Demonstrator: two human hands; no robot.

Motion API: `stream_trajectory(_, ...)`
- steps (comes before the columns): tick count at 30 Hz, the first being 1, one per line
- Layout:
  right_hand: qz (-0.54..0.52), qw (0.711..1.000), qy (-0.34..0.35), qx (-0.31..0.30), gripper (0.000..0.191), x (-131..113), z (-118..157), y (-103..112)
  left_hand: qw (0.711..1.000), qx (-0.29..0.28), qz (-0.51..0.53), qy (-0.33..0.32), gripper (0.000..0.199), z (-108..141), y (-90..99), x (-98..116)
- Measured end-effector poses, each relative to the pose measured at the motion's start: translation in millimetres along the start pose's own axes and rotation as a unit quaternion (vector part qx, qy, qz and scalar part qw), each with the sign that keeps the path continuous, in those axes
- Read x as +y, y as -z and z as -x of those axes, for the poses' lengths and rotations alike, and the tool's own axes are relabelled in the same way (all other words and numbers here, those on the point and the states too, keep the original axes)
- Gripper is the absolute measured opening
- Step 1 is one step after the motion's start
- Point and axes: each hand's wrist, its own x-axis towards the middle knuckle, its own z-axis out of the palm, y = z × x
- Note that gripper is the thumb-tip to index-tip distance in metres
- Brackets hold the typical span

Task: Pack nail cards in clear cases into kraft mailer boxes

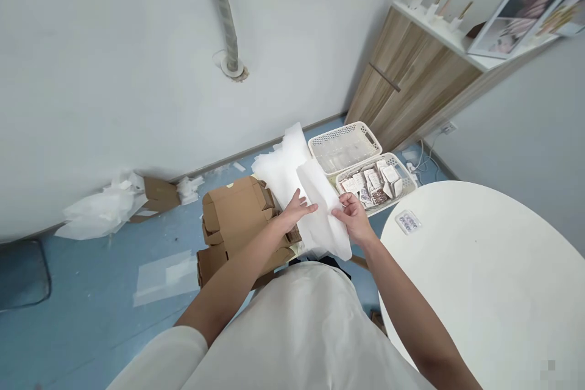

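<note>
My right hand pinches the edge of a white foam sheet between thumb and fingers. The sheet is bent and partly raised above a stack of similar foam sheets. Over the stack's left side, my left hand has its fingers spread; whether it touches the foam I cannot tell. Left of that hand lies a pile of unfolded brown cardboard boxes, partly covered by my left forearm.
Beyond the foam stand a white basket of clear plastic pieces and another basket of small packaged items. A round white table at right bears a small clear case. Plastic wrapping and a carton lie by the wall; a wooden cabinet stands behind.
</note>
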Motion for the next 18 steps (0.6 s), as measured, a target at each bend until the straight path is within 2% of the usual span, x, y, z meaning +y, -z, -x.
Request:
stream_trajectory(2,-0.035,0.999,0.003,0.011,0.039,-10,13,1,0.993,-0.087,0.074,-0.024,0.09,12,-4.1,4)
stream_trajectory(4,-0.052,0.998,0.005,0.02,0.044,-16,25,3,0.986,-0.124,0.104,-0.05,0.076,24,-8.3,4)
stream_trajectory(10,-0.043,0.995,-0.09,-0.029,0.054,-14,68,15,0.996,-0.04,-0.006,-0.083,0.062,44,-21.3,-19)
stream_trajectory(13,-0.071,0.992,-0.097,-0.035,0.052,-6,85,18,0.996,-0.025,-0.045,-0.078,0.061,48,-30.5,-33)
stream_trajectory(15,-0.09,0.992,-0.082,0.013,0.05,1,94,20,0.995,-0.029,-0.056,-0.078,0.061,50,-36.5,-41)
stream_trajectory(18,-0.068,0.985,-0.053,0.152,0.047,9,105,27,0.992,-0.018,-0.084,-0.087,0.057,50,-43.1,-49)
